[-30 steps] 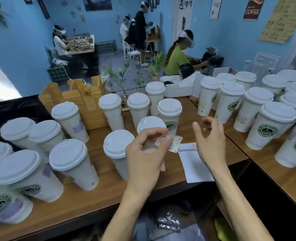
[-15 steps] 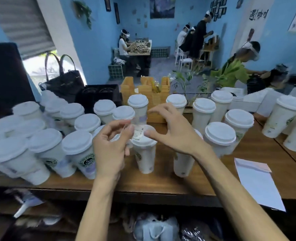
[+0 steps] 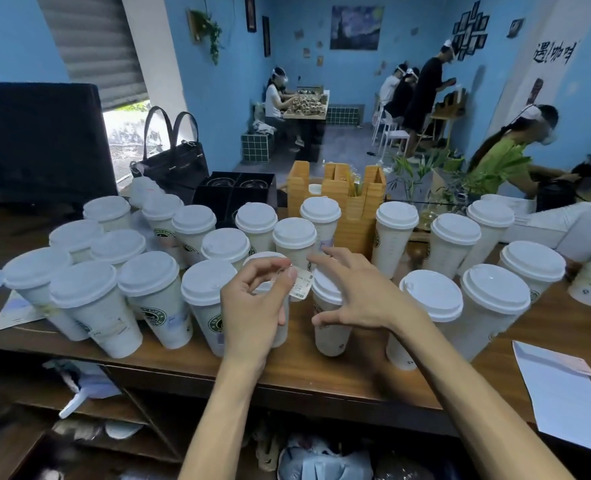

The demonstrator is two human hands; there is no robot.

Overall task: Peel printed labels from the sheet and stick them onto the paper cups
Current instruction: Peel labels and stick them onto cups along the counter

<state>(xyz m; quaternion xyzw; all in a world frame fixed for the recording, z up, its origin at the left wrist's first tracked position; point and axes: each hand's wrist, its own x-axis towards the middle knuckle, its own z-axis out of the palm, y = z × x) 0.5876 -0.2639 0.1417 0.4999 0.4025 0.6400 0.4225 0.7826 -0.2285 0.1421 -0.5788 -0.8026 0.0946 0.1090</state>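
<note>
Many lidded white paper cups with green logos stand on the wooden counter [image 3: 322, 372]. My left hand [image 3: 256, 306] pinches a small printed label [image 3: 302, 285] between thumb and fingertip, over the front-centre cups. My right hand [image 3: 360, 292] reaches over a front cup [image 3: 330, 332], fingers spread and relaxed, thumb beside the cup's wall; whether it touches the cup I cannot tell. The white label sheet [image 3: 564, 393] lies flat at the counter's right end.
A wooden holder [image 3: 353, 202] and a black box [image 3: 235, 192] stand behind the cups, a black bag [image 3: 173, 161] and a dark monitor [image 3: 41, 140] at the back left. Loose paper [image 3: 17, 313] lies at the left. Several people work further back.
The view has swung left from the sheet to the crowded cups. My left hand still pinches the label; my right hand has come down over a front cup beside it.
</note>
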